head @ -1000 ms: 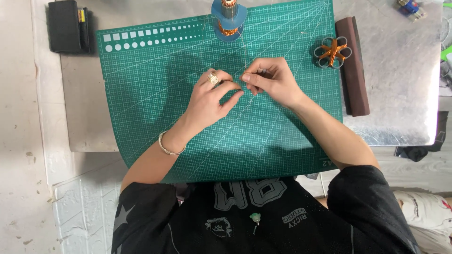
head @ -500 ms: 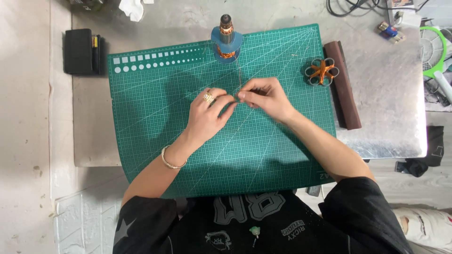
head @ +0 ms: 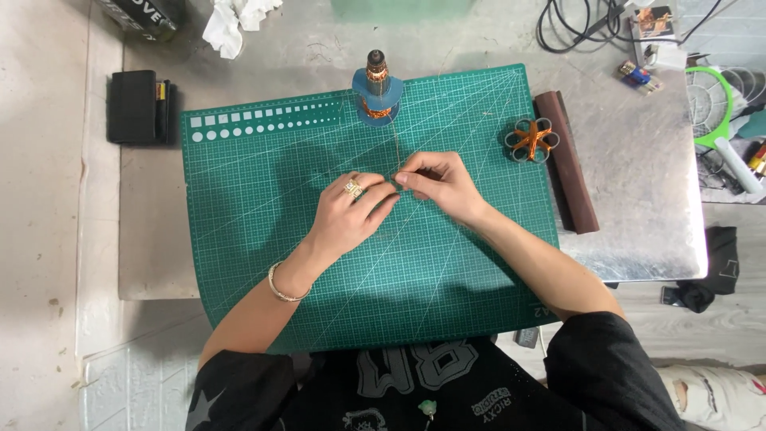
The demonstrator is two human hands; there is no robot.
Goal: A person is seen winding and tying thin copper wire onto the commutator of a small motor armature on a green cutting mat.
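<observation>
At your 11 o'clock, top edge, you've got a dark box (head: 142,14) w/ a pale printed label, cut off by the frame. At 1 o'clock, far right corner, a small card-like pack (head: 656,19) w/ an orange and brown picture sits by the black cables. Just below it, approx 2 o'clock, lies a tiny blue and red packet (head: 636,75). No screens or signs.

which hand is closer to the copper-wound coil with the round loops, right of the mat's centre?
Right. The right hand sits just left of and below the copper-wound coil, apart from it. The left hand is farther left, beyond the right hand, fingertips meeting it.
</observation>
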